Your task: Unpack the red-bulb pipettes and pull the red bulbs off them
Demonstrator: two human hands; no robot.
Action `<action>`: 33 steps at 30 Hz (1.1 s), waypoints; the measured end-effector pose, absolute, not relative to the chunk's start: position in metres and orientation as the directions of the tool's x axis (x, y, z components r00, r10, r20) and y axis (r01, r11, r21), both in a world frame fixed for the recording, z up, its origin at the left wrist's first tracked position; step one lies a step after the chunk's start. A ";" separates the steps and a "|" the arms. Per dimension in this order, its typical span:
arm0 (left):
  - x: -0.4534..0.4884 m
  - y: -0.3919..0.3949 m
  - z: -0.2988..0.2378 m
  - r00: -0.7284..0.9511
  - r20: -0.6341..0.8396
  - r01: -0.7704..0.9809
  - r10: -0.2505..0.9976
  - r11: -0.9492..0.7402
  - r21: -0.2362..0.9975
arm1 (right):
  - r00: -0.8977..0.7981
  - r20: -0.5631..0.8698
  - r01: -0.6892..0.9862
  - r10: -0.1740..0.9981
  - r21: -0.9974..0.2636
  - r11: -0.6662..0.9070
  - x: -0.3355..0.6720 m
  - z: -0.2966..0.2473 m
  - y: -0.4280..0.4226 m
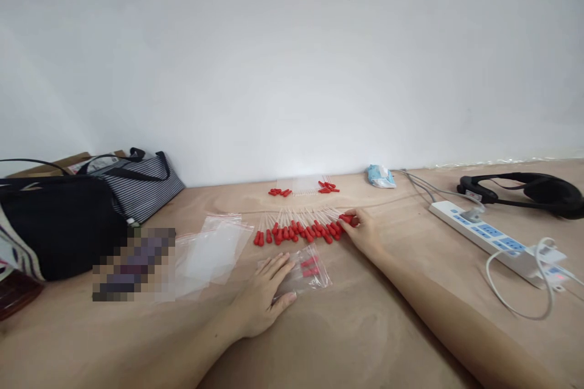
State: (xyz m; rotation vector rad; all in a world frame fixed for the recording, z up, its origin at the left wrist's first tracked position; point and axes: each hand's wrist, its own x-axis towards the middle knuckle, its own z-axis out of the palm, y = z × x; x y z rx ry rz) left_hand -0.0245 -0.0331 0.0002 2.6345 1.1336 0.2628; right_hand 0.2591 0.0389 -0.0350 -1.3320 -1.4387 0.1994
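Note:
My left hand (262,298) lies flat with fingers stretched out, pressing the edge of a small clear zip bag (310,270) that has a few red-bulbed droppers inside. My right hand (362,230) reaches to the right end of a row of several red-bulbed droppers (296,230) and pinches the red bulb of the last one. Two smaller groups of red-bulbed droppers (305,188) lie farther back near the wall.
Empty clear zip bags (214,249) lie left of the row. A black bag (59,225) and a striped bag (141,185) stand at the left. A white power strip (495,240) with cables, black headphones (529,191) and a tissue pack (380,176) are on the right.

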 end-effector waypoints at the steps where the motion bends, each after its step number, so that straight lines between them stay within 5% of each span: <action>1: -0.025 -0.033 0.000 0.680 0.062 0.684 0.731 -0.662 0.306 | 0.227 0.585 0.602 0.779 -0.713 0.361 0.256 -0.036 0.040; 10: -0.022 -0.033 0.004 0.671 -0.002 0.713 0.742 -0.644 0.277 | 0.116 0.633 0.793 0.766 -0.524 0.313 0.258 -0.031 0.028; 17: -0.021 -0.035 0.006 0.656 -0.021 0.728 0.755 -0.625 0.282 | 0.070 0.628 0.752 0.775 -0.544 0.372 0.253 -0.027 -0.004; 22: -0.021 -0.034 0.005 0.666 -0.036 0.726 0.745 -0.636 0.263 | -0.305 0.431 0.691 0.849 -0.514 0.509 0.226 -0.021 -0.024; 33: -0.021 -0.034 0.012 0.694 -0.079 0.707 0.716 -0.656 0.262 | -0.453 0.231 0.728 0.861 -0.461 0.507 0.208 -0.007 -0.027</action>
